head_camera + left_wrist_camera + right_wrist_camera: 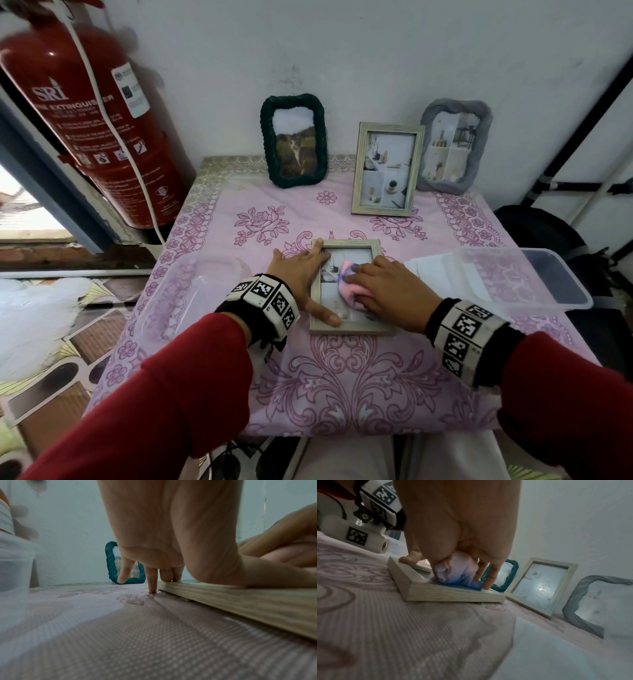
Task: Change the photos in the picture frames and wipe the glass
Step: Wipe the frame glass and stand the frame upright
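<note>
Pink floral tablecloth; at 12 o'clock stand a green frame, wooden frame and grey frame, with clear tubs at 3 and 9. Your left hand, fingers spread flat, pins the pale wooden frame lying flat at centre. Your right hand presses a bunched pink-blue cloth onto its glass.

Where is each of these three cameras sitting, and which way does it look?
Head: worn on the head, looking down at the table; shows both red sleeves, the left hand pressing the flat wooden frame and the right hand holding the pink cloth.
Left wrist: low over the tablecloth, looking along the left hand toward the wall and the green frame.
Right wrist: low, looking along the right hand at the cloth on the glass.
Shared: the flat wooden frame and the green frame appear in all three.
</note>
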The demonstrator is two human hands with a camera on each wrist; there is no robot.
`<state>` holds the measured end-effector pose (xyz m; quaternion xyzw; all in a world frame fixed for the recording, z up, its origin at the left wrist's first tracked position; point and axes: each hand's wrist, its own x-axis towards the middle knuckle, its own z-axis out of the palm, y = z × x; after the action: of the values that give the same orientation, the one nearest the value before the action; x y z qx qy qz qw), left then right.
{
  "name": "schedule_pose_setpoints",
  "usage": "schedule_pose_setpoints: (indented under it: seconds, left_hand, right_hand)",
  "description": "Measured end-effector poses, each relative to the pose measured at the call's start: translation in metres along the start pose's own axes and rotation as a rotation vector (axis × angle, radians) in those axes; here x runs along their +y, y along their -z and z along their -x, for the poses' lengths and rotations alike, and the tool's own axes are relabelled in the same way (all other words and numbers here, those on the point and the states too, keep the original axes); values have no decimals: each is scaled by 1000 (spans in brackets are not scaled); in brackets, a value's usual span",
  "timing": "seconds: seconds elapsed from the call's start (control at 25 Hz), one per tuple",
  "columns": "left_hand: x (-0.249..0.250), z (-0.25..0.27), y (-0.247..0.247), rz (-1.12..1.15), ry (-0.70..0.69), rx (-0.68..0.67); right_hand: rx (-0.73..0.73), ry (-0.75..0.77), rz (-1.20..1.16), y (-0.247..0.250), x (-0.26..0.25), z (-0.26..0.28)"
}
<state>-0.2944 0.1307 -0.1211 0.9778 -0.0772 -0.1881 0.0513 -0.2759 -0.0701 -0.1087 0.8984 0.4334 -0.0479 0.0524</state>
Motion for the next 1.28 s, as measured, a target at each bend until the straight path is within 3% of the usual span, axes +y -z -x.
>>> schedule_pose_setpoints:
  seconds: [0.2,0.24,0.36,0.4,0.48,0.56,0.68,0.88,1.0,1.08,1.28]
  left_hand:
    - [0,4,-1,80,5,28]
    - [0,5,-1,95,6,31]
    - [2,7,-3,88,18,39]
    - [2,7,-4,85,21,39]
    - [3,8,-7,94,26,40]
    - [5,10,-9,83,31,44]
    - [10,11,-11,47,33,78]
    - [15,19,-10,137,24,147]
    - [20,28,-9,258,15,197]
    - [22,32,-8,408,-15,267]
    - [31,34,-2,1093,-55,383]
  right_hand:
    - [-91,-69,-236,15,-12,-11]
    - [-61,-102,-285,15,-12,-11]
    - [250,-302,-628,13,-11,-8]
    - [308,-376,-618,11,-9,-6]
    - [340,-529,-574,5,-5,-2]
    - [286,-646,-678,2,0,1]
    - [232,-612,-870,-5,4,4]
    - [432,-423,-1031,-5,-2,9]
    - [457,-427,-1165,-5,-2,10]
    - [476,-432,-1347,-4,-2,11]
    - [446,-419,-1622,0,1,10]
